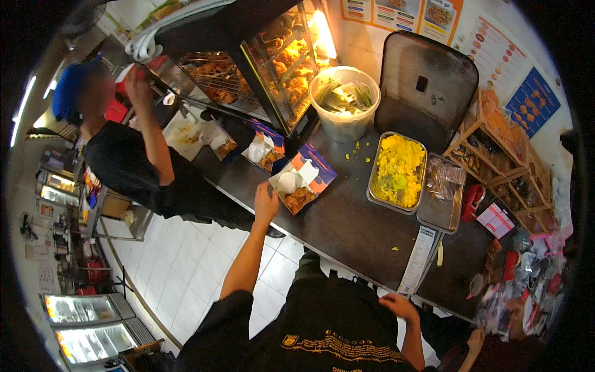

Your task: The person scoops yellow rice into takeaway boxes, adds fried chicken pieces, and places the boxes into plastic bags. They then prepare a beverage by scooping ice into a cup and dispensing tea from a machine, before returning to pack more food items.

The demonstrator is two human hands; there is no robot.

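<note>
My left hand [266, 204] is at the near side of an open cardboard food box [304, 181] on the dark counter; whether it grips the box cannot be told. The box holds a white rounded portion, likely rice, and fried chicken [298, 200]. Two more open boxes, one [263, 151] beside it and one [220, 139] farther left, hold similar food. My right hand [399, 305] hangs in front of my body near the counter's edge, its fingers partly curled, holding nothing visible. A steel tray of yellow food [398, 172] stands on the counter to the right.
A glass warming cabinet [279, 69] with fried chicken and a white bucket [345, 104] stand behind the boxes. A paper receipt [418, 260] lies near the edge. One co-worker [135, 162] stands at left; another's hand [475, 342] is at lower right, beside plastic-wrapped items [525, 283].
</note>
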